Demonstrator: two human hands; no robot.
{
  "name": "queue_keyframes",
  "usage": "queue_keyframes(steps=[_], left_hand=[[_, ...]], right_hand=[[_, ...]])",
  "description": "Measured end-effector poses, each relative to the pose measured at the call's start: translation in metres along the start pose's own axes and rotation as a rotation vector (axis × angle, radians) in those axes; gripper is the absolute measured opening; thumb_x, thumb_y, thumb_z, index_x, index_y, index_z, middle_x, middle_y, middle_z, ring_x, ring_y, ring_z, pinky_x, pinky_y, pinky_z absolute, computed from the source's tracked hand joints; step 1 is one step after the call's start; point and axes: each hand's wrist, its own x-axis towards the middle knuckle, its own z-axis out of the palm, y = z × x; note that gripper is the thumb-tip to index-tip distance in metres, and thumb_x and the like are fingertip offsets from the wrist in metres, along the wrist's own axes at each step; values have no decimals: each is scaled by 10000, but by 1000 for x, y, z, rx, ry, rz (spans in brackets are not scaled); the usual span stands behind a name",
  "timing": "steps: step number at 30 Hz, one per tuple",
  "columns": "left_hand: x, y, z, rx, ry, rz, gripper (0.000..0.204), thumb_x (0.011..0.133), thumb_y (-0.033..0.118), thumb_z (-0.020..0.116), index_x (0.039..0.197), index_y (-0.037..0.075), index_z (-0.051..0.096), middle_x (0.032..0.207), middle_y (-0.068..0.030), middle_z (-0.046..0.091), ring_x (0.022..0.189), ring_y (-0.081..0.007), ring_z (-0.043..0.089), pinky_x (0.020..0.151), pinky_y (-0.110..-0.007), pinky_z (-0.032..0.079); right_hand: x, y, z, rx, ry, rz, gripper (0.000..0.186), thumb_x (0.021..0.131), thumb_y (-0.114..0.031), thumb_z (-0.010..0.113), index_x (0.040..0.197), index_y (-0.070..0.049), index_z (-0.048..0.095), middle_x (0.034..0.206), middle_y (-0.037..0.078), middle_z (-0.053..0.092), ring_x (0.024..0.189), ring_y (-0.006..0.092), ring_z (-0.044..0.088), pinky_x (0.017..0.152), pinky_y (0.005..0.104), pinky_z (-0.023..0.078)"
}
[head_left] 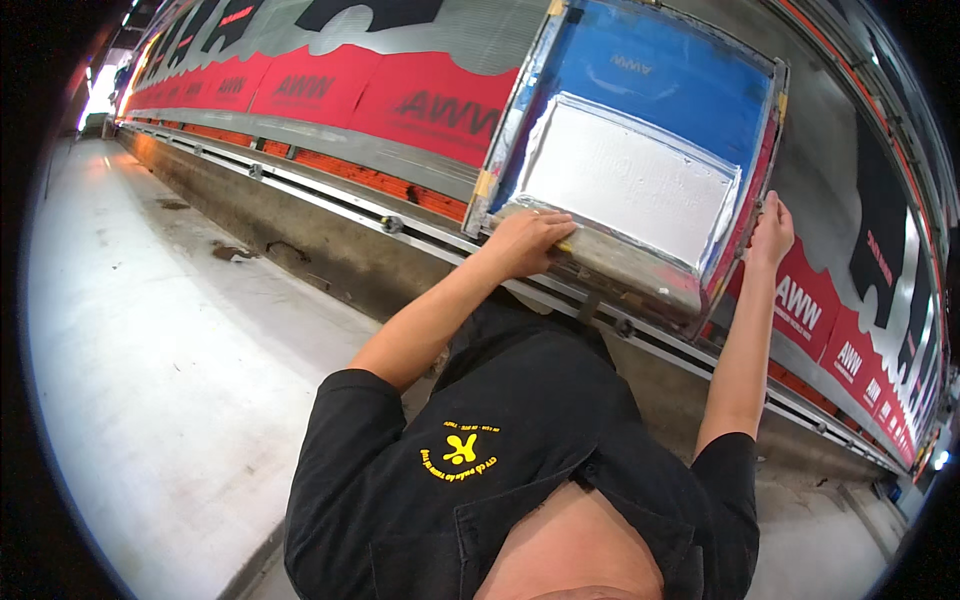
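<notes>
A screen printing frame (480, 195) lies tilted over the long printing table in front of me. Its mesh is blue (655, 65) at the far part, and a thick white layer of ink (625, 185) covers the nearer part. My left hand (532, 242) is closed over the near left corner of the frame, its fingers on the rim. On the right side, my right hand (770, 232) grips the frame's edge, with the thumb up along it. The undersides of both grips are hidden.
Red, black and grey printed fabric panels (300, 90) run along the table to both sides. A metal rail with stops (392, 225) follows the table's near edge, above a concrete ledge. A pale floor (180, 340) with dark stains stretches at the left.
</notes>
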Motion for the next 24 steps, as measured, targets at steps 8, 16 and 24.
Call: queue_keyframes(steps=[8,16,24], left_hand=[[-79,-256,-80,64,-91,-233,515,717,29,694,1231,55,715,1285,-128,727,1167,-313,696,936,-439,563],[-85,-396,-110,98,-104,-48,549,738,6,697,1280,94,706,1261,-114,736,1131,-314,707,928,-439,572],[48,-412,-182,251,-196,-117,245,952,290,700,1160,187,779,1002,-88,788,925,-303,757,804,-451,608]], right_hand=[[-123,95,296,81,-26,105,349,993,-264,748,1135,54,737,1028,57,736,934,134,651,842,296,525],[-149,126,411,7,24,29,322,993,-265,742,1126,28,728,1072,76,727,984,157,663,894,312,521],[-139,124,421,-99,-29,-10,322,1005,-254,735,1185,11,699,1130,64,726,1035,134,665,931,283,514]])
